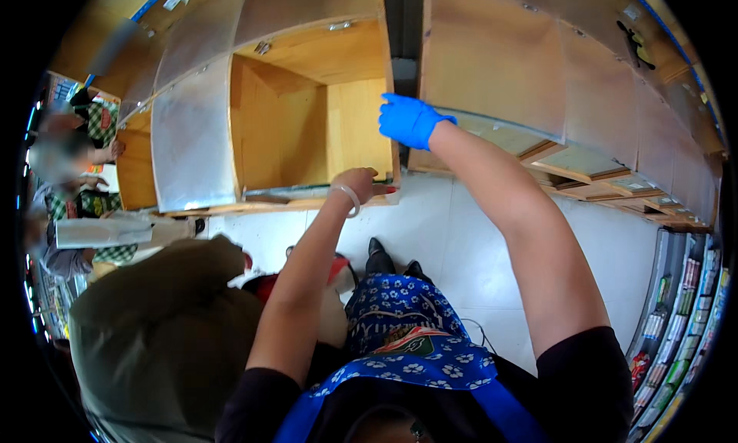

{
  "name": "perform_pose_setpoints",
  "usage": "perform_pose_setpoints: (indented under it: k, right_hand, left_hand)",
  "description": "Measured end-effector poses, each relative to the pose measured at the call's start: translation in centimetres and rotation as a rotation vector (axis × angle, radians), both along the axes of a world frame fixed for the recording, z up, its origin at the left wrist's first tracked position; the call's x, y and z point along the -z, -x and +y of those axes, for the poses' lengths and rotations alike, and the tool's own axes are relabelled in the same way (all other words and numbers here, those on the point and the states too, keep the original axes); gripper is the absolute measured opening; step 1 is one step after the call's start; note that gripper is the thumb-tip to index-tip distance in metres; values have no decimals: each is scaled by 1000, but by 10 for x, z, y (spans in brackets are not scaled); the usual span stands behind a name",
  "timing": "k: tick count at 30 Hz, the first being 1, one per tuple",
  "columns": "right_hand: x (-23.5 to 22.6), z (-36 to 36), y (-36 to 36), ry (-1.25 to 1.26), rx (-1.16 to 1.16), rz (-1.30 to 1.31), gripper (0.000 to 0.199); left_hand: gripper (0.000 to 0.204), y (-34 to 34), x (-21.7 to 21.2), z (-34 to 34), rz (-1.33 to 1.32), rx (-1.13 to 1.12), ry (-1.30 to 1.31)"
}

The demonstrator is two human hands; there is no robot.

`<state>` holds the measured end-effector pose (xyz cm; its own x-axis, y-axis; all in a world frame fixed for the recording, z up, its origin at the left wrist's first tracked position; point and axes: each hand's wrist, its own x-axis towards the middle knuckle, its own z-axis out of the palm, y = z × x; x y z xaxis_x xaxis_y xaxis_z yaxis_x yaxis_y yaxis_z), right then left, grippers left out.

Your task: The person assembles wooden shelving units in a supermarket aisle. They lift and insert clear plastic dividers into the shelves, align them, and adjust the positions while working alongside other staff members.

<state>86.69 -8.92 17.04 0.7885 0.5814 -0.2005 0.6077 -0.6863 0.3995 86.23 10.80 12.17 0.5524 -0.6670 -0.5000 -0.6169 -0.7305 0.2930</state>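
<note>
A wooden display cabinet has an open, bare compartment in front of me. My left hand, bare with a pale bangle at the wrist, is at the compartment's lower front edge near its right corner, its fingers apart. Along that edge runs a clear panel's rim. My right hand, in a blue glove, is beside the compartment's right side panel. Its fingers are curled, and whatever they hold, if anything, is hidden behind the glove.
More cabinets with clear lids stand at right, beyond a dark gap. A large olive-covered bulk stands close on my left. Packaged goods fill shelves at far right. A co-worker in a checked apron is at far left.
</note>
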Motion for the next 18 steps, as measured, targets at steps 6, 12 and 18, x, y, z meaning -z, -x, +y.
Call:
perform_pose_setpoints:
  k: [6, 12, 18]
  right_hand:
    - [21, -1, -26, -79, 160, 123, 17]
    - [39, 2, -26, 21, 55, 56, 18]
    - [40, 7, -33, 8, -45, 105, 18]
  left_hand:
    - [43, 20, 10, -75, 91, -550, 461]
    - [19, 31, 23, -112, -91, -931, 436]
    - [20, 25, 25, -106, -227, -933, 462]
